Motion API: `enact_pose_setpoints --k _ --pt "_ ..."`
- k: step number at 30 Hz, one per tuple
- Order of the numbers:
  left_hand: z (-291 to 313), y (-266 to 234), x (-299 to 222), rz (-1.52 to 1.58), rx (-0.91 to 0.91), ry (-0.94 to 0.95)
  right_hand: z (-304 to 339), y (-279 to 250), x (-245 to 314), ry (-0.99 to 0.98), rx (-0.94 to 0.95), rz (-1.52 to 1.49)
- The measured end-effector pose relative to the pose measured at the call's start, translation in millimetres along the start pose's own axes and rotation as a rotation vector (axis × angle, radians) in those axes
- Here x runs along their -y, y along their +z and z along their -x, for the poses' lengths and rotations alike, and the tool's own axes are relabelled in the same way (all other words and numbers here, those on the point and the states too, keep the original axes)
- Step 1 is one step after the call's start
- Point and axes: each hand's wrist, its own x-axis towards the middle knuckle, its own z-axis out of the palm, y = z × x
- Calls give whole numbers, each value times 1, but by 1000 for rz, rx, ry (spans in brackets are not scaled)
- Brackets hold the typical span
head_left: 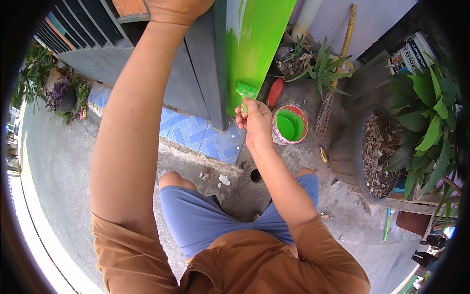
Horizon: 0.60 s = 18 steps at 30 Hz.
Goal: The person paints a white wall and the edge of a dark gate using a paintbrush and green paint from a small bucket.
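Note:
My right hand point(255, 118) is closed round the handle of a paintbrush point(246, 90). The brush's bristles, thick with green paint, press against the lower part of a bright green wall strip point(252, 39). Pale streaks show through the paint near its top. Just right of that hand stands a round paint bucket point(305, 120) with bright green paint inside and smears over its rim. My left hand point(178, 9) is raised at the top edge, by the grey gate post point(203, 59); its fingers are out of sight.
Blue tiles point(196, 134) edge the gate's foot. A red block-like object point(275, 93) lies behind the bucket. Spiky plants point(325, 68), a stick broom point(325, 112) and a large potted plant point(342, 157) stand to the right. A white container point(413, 54) lies at the far right.

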Motion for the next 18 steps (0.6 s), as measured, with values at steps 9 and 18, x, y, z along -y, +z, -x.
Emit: enact_pose_setpoints --k 9,18 --pt "-5 -7 -15 124 41 -196 69 100 190 -378 177 102" --pt "-9 -12 -22 85 70 -223 105 69 220 -436 230 302"
